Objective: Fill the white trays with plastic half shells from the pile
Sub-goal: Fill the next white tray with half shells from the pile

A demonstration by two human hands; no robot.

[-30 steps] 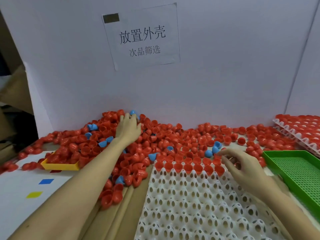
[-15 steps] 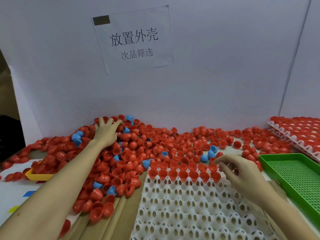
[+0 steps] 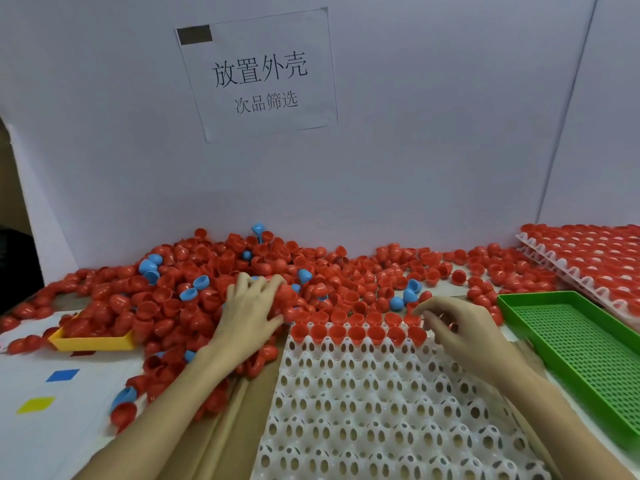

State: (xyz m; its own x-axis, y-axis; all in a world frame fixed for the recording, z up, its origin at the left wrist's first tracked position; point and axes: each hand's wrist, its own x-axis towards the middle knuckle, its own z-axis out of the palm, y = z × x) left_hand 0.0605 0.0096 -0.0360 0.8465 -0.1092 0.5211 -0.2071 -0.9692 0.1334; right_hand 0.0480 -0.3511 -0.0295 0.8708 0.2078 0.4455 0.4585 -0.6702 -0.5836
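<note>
A big pile of red half shells [image 3: 194,271], with a few blue ones [image 3: 149,266] mixed in, covers the table's far left and middle. The white tray [image 3: 381,410] lies in front of me. Its far row holds several red shells [image 3: 356,332], open side up. My left hand [image 3: 249,310] lies on the pile just left of the tray's far corner, fingers spread over the shells. My right hand [image 3: 460,327] hovers at the right end of that filled row, fingers curled, with a bit of red showing between them.
A green perforated tray [image 3: 571,337] lies at the right. Behind it stands a stack of white trays filled with red shells [image 3: 588,251]. A yellow tray [image 3: 93,342], half buried in shells, sits at the left. White partition walls [image 3: 415,150] close off the back and right.
My left hand has drawn back from the far part of the pile toward the tray's far left corner, and shells have shifted with it. My right hand has stayed at the row's right end.
</note>
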